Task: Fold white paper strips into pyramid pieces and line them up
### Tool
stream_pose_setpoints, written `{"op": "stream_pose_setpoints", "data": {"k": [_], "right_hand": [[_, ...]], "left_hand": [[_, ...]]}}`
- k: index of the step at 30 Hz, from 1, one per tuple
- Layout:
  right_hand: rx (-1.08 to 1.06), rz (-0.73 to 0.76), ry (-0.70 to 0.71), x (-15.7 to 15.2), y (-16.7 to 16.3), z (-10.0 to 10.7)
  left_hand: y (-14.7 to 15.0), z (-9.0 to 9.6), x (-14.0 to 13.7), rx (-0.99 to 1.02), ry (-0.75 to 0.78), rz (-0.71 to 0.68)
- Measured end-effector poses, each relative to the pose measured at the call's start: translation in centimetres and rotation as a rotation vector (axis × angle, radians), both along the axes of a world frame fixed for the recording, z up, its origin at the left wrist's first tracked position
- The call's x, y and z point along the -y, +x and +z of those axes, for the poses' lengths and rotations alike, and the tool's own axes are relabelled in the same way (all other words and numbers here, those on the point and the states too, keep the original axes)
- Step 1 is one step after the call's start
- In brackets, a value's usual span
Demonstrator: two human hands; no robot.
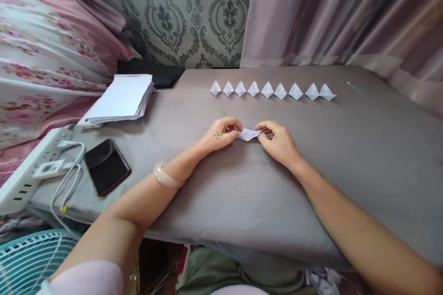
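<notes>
Between my two hands a small folded white paper boat (249,134) is held a little above the grey cloth. My left hand (221,134) pinches its left point between thumb and fingers. The right point is gripped the same way by my right hand (277,142). Beyond them, a row of several folded paper boats (267,90) stands along the far part of the table. The two at the right end of that row touch or overlap.
Left on the grey-covered table (363,161) lie a stack of white paper (121,97), a black cloth-like item (162,74), a dark phone (107,167) and a white power strip (38,161) with cables. A thin stick (354,86) lies far right. A turquoise fan (32,262) stands lower left.
</notes>
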State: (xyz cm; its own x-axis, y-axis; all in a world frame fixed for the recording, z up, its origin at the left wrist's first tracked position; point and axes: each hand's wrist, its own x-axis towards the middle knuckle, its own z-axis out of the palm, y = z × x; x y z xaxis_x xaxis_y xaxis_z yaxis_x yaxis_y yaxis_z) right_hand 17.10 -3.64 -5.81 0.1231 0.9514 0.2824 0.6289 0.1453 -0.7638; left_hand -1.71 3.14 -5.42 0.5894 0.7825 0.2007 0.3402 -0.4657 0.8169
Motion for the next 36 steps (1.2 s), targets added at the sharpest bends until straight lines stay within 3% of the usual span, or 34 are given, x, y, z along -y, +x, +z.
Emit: {"op": "stream_pose_setpoints", "data": {"k": [9,17,26,36], "right_hand": [[0.187,0.058,0.004,0.2,0.6,-0.5],[0.339,0.068,0.013,0.8,0.5,-0.3],[0.467,0.107,0.023,1.8,-0.2,0.9],[0.57,0.07,-0.011,2.1,-1.7,0.9]], "left_hand": [[-0.3,0.5,0.2,-0.084,0.139,0.011],[0.1,0.8,0.5,-0.113,0.163,0.103],[0.1,-0.2,0.3,-0.217,0.35,0.184],[1.4,0.1,1.6,-0.204,0.156,0.324]]}}
